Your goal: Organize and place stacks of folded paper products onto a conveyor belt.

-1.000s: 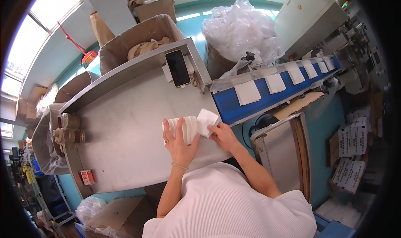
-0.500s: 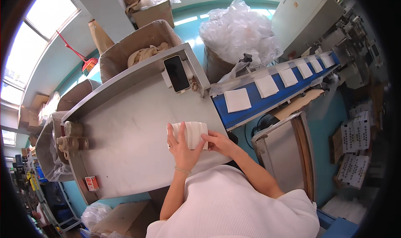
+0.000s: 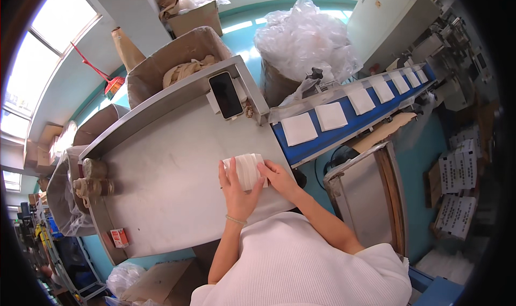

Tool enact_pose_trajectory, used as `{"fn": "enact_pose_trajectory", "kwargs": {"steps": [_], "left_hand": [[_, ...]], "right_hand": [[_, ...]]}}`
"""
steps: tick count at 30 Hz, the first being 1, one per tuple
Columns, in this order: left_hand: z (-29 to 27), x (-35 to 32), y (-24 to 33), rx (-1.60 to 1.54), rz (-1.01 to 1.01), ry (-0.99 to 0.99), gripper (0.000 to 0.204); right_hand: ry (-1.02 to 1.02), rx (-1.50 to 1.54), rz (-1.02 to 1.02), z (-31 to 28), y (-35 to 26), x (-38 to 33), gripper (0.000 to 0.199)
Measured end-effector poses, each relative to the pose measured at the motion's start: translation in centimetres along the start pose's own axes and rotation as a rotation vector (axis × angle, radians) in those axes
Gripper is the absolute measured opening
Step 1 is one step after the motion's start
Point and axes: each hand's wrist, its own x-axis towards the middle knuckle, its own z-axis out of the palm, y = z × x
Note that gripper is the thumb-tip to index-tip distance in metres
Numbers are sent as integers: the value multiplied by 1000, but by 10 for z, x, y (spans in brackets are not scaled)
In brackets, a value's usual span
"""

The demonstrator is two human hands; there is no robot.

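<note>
A stack of white folded napkins (image 3: 247,169) rests on the metal table (image 3: 166,171), close to its front right corner. My left hand (image 3: 239,196) grips the stack from the near left side, two fingers lying over its top. Against the right side presses my right hand (image 3: 280,180), its fingers bent around the edge. The palms hide part of the stack's near face. To the right, a row of flat white napkins (image 3: 299,129) lies spaced out on a blue conveyor belt (image 3: 317,140) that meets the table's edge.
A phone (image 3: 226,95) lies at the table's back rim beside a beaded string (image 3: 249,110). Two jars (image 3: 95,186) and a small red-white box (image 3: 119,238) sit along the left rim. A lined carton (image 3: 156,75) and bagged clear plastic (image 3: 306,40) stand behind.
The napkins on the belt have shifted toward the table. My right hand has slid slightly upward along the stack's right side, and the left keeps nearly the same hold.
</note>
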Motion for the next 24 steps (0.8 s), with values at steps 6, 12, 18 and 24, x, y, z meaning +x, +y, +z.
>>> {"fn": "enact_pose_trajectory", "kwargs": {"steps": [6,12,18,24], "left_hand": [[-11,1,4,47,-65,-33,103],[-3,0,0,-20,-4,-89,103],[-12,1,6,78,-50,-66,101],[-8,2,-11,-357,-317,-9,98]], "right_hand": [[-213,-91,233,-7,-15,-6,43],[-17,-121,99,2,-4,4,41],[-173,78,346,-20,19,-5,33],[178,413,287,-32,-8,7,45]]}}
